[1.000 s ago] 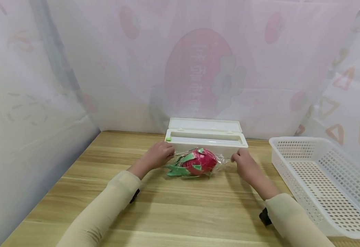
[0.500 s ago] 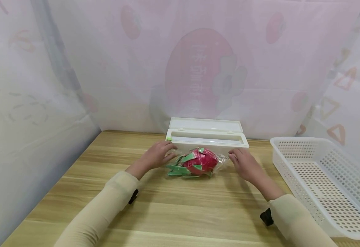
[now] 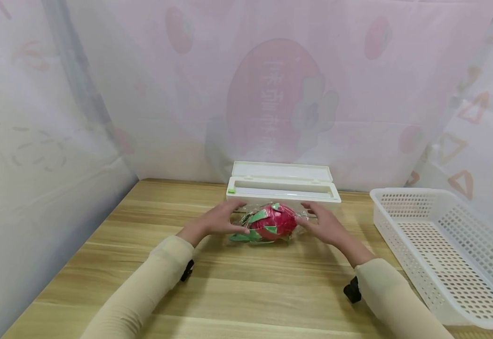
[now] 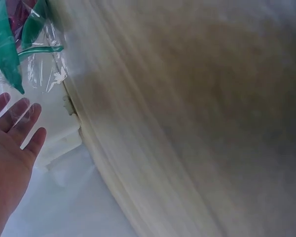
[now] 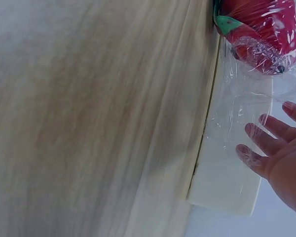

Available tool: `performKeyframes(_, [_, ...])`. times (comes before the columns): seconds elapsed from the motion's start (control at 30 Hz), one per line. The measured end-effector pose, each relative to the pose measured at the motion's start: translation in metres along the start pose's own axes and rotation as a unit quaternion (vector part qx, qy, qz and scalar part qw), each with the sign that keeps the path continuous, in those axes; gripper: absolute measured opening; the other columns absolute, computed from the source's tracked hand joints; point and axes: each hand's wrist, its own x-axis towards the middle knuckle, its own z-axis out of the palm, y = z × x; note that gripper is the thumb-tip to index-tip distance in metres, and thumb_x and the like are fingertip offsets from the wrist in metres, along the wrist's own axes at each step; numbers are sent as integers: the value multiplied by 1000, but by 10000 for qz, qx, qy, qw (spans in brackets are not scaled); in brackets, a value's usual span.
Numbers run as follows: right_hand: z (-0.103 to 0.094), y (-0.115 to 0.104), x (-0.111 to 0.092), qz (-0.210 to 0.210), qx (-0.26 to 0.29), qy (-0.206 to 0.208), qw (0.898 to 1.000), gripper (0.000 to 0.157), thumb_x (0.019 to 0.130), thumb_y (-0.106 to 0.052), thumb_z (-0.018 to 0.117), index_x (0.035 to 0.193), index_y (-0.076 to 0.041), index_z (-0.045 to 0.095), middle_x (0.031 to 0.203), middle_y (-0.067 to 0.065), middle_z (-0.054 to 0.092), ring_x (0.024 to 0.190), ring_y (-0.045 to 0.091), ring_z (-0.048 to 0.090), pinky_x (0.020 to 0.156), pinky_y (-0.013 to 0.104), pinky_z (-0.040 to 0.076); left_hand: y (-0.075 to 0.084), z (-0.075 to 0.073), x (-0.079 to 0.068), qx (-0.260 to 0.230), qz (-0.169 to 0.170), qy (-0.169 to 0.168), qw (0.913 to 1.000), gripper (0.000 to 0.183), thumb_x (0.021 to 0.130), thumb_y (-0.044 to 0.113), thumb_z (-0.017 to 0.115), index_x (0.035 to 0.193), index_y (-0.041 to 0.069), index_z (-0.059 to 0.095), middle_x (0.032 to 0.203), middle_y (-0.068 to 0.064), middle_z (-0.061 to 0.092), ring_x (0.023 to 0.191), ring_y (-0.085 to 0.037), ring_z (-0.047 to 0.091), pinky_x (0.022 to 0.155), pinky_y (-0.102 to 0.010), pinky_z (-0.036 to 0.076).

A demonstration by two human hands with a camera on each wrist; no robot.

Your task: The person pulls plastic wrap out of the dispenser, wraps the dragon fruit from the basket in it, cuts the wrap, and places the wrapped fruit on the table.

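Observation:
A dragon fruit (image 3: 275,222), red with green scales, lies on the wooden table under clear plastic wrap (image 5: 237,108). My left hand (image 3: 223,219) is at its left end, thumb apart from the fingers, thumb tip over a green scale (image 4: 5,49). On the other side, my right hand (image 3: 323,223) has its fingers spread, fingertips right at the crumpled film by the red end. In the right wrist view, film overlaps the fingertips of the right hand (image 5: 286,148). Right behind the fruit stands a white cling film box (image 3: 284,192), its lid raised.
A white perforated plastic basket (image 3: 416,263) stands at the right side of the table (image 3: 246,292). Printed pale cloth (image 3: 166,94) hangs behind the table and along both sides. A small green piece (image 3: 231,190) is at the box's left end.
Both hands have loosened their pinch on the film beside the fruit and opened. They have moved inward, closer to the dragon fruit's two ends. The fruit and box stay in place.

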Motion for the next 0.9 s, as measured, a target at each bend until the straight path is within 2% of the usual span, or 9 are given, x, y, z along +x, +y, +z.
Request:
performKeyframes(0.1, [1, 2, 3, 60, 191, -63, 9998, 67, 95, -49, 57, 144, -6, 43, 142, 20, 47, 126, 43, 46, 99, 57, 41, -1, 2, -1, -137, -18, -49, 9999, 90, 76, 61, 74, 145, 12, 41, 141, -6, 48, 128, -22, 47, 105, -41, 38])
performKeyframes(0.2, [3, 5, 5, 103, 391, -144, 9991, 61, 96, -46, 56, 141, -5, 47, 138, 20, 50, 123, 42, 49, 99, 54, 42, 0, 2, -2, -117, 42, -58, 9999, 73, 80, 57, 73, 135, 14, 52, 132, -3, 55, 123, -19, 51, 103, -39, 40])
performKeyframes(0.37, [5, 7, 7, 288, 666, -177, 9972, 48, 99, -43, 54, 129, -6, 57, 120, 14, 61, 111, 33, 57, 92, 47, 48, 3, 1, -1, -262, 253, -105, 9993, 46, 85, 49, 72, 116, 15, 65, 114, 3, 63, 111, -15, 57, 97, -38, 44])
performKeyframes(0.57, [9, 6, 8, 312, 918, -161, 9952, 33, 100, -35, 54, 109, -5, 65, 96, 7, 63, 89, 21, 57, 75, 35, 49, 2, 2, -2, -558, 310, -131, 9979, 40, 88, 42, 71, 115, 12, 67, 108, 4, 67, 104, -11, 61, 94, -34, 48])
performKeyframes(0.7, [10, 5, 9, 187, 1042, -246, 9941, 30, 102, -30, 52, 98, -2, 63, 88, 9, 60, 83, 21, 55, 72, 35, 50, 3, 2, -4, -924, 204, -203, 9953, 36, 91, 36, 69, 116, 10, 67, 108, 2, 68, 102, -11, 62, 92, -33, 49])
performKeyframes(0.9, [12, 4, 10, 355, 1513, -403, 9870, 34, 104, -26, 49, 111, 5, 62, 96, 14, 63, 91, 27, 62, 78, 42, 56, 5, 1, -6, -1245, 4, -272, 9918, 38, 93, 35, 67, 119, 8, 67, 106, 2, 68, 95, -9, 61, 84, -32, 51])
